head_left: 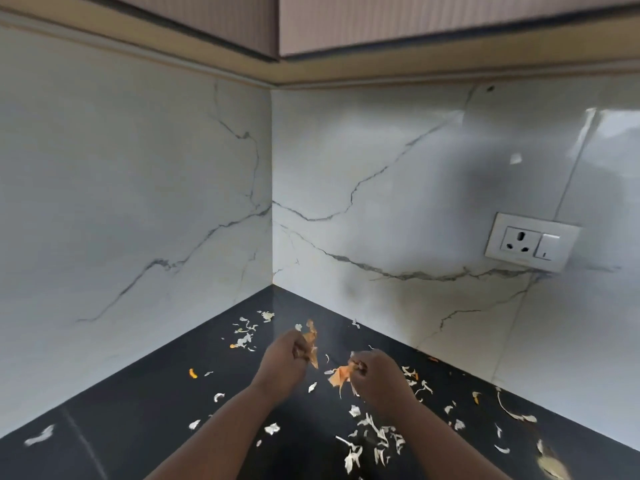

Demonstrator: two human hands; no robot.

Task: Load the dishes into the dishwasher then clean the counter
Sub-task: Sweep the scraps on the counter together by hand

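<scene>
Left hand (284, 353): we see it curled around thin orange-brown peel strips (311, 342), centre of the frame.
Right hand (375, 374): it pinches an orange peel piece (341, 374).
Remaining scraps: pale vegetable peelings (372, 441) lie on the glossy black stone desk (145, 403), lower right of the frame.
Nearer hand: we judge the right one.

Home kitchen, corner view. A black stone counter (145, 403) meets white marble-look wall tiles (138, 188); cupboards (415, 19) hang overhead, a wall socket with switch (531, 241) sits just above the counter, and vegetable peelings (374, 434) lie scattered across it.
</scene>
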